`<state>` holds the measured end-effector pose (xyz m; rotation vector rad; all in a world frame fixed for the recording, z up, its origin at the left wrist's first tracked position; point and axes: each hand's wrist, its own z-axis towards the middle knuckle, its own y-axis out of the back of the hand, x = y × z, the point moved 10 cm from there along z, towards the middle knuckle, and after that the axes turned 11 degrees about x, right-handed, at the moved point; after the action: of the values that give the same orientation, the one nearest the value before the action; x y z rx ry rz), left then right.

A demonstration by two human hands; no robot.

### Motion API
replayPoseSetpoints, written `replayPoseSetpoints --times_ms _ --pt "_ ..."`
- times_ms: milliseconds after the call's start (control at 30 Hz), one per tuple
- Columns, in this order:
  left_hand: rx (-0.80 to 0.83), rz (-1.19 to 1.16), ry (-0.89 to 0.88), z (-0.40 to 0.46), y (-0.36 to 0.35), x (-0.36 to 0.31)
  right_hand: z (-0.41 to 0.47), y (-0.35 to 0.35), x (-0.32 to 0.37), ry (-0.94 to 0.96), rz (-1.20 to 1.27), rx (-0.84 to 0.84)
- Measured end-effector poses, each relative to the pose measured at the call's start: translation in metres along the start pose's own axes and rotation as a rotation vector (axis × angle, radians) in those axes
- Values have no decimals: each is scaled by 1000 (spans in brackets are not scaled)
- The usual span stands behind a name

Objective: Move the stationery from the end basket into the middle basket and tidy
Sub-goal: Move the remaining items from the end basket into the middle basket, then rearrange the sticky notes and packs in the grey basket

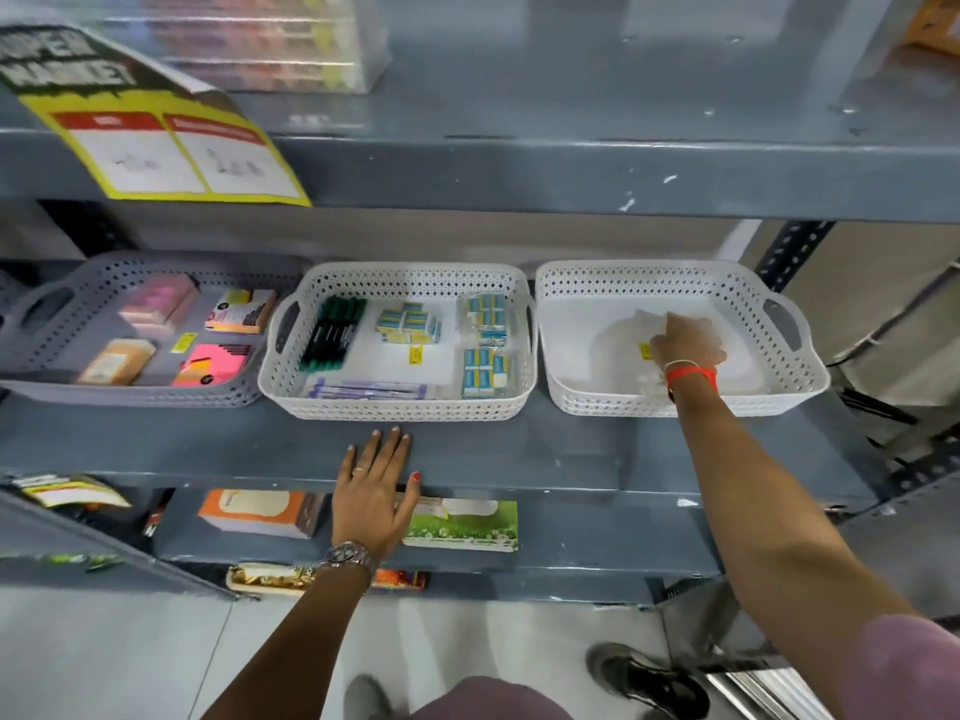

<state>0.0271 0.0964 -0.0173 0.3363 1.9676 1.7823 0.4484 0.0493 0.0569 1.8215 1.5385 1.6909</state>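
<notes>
Three baskets stand side by side on the grey shelf. The white end basket (779,392) on the right holds clear plastic packs (618,335). My right hand (688,343) is inside it, fingers closed on a clear pack. The white middle basket (395,407) holds dark green markers (332,332), small blue and yellow boxes (410,322), clear packs of blue boxes (485,371) and purple pens (369,391) along its front. My left hand (376,485) lies flat and open on the shelf edge in front of the middle basket.
A grey basket (47,366) on the left holds pink and orange sticky-note packs. A yellow price sign (171,148) hangs from the shelf above. The lower shelf carries boxes and a green pack (462,522). My shoes (649,678) are on the pale floor.
</notes>
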Motion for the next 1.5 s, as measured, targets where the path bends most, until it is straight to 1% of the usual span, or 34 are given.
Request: replayPoseSetpoints --times_ms 67,133,200,333,533,600,800,967,1033,1133,1233,1333,1500 --pt "-38 -46 52 -4 9 23 -20 -12 17 24 18 25" --pt "-96 -65 102 -7 22 53 -37 -20 37 75 46 -3" --pt "-118 -44 126 -10 33 85 -47 -31 58 136 99 -21" --pt "-85 -10 118 -16 41 147 -81 -62 106 253 126 -51" --pt "-47 24 129 -26 44 239 -147 -139 181 390 176 -8" --pt "-55 31 145 -26 49 263 -168 -168 204 425 200 27" --pt "-109 32 208 -30 68 342 -239 -261 275 507 159 157" --pt "-89 -3 235 -34 75 396 -294 -332 316 566 112 311" --pt "-83 -17 244 -36 73 412 -314 -355 328 594 89 360" --pt "-88 -38 234 -37 71 420 -342 -385 341 586 71 414" --pt "-122 -64 228 -38 72 420 -368 -421 353 592 -8 505" --pt "-151 -87 222 -39 73 419 -384 -446 357 566 -29 588" --pt "-151 -98 213 -39 71 422 -395 -466 361 577 -131 614"
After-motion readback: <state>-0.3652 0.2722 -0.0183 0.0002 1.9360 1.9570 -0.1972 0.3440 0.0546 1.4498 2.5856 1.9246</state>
